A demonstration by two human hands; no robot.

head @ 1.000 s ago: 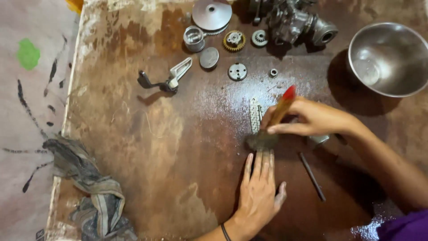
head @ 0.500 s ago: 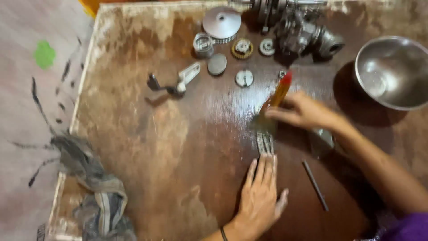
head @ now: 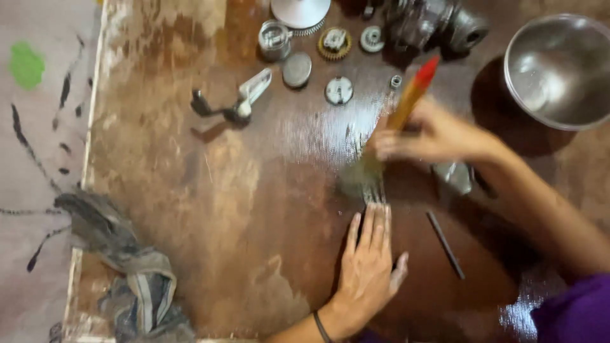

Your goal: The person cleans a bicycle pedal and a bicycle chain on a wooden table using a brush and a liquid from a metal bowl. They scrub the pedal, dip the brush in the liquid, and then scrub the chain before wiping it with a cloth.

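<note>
My right hand point(head: 432, 136) grips a paintbrush point(head: 406, 105) with a wooden handle and a red tip; its bristles touch a small ridged metal part point(head: 367, 184) lying on the wet brown tabletop point(head: 254, 209). My left hand point(head: 368, 263) lies flat on the table, fingers together, with the fingertips against the near end of that metal part. The right hand and brush are blurred.
Several small metal pieces sit at the far edge: a cup-shaped part point(head: 274, 39), a gear point(head: 335, 41), discs point(head: 297, 68), a lever point(head: 238, 101) and an engine block point(head: 432, 25). A steel bowl point(head: 559, 70) stands at right. A thin rod point(head: 445, 244) lies near me; a dirty rag point(head: 127, 267) hangs at left.
The view has shifted slightly. My right hand has swept the brush back and forth over the ridged part, while the left hand has stayed flat on the table holding it.
</note>
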